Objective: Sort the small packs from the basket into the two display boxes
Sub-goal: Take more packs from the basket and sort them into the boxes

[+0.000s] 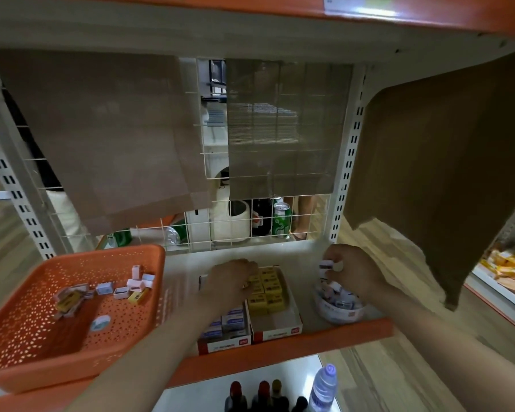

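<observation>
Left fingers: my left hand (232,281) reaches over the yellow packs (269,292), and its fingers (250,267) bend down onto the rear rows and touch them. Blur hides whether they grip one.
Right fingers: my right hand (353,272) pinches a white pack (327,266) between thumb and fingertips, held in the air above the round tub (339,315).
White pack's lie: too small and blurred for me to tell its long axis.
Yellow packs: flat in rows in the right display box (277,333), labels up, long axes running across the box from left to right.
Blue-and-white packs (232,321): in the left display box (225,346), partly under my left forearm. The two boxes stand side by side.
Basket (27,331): orange, at the left of the shelf (298,257), well apart from both hands.
Loose packs (131,288): scattered in the basket, pointing every way, some on edge.
</observation>
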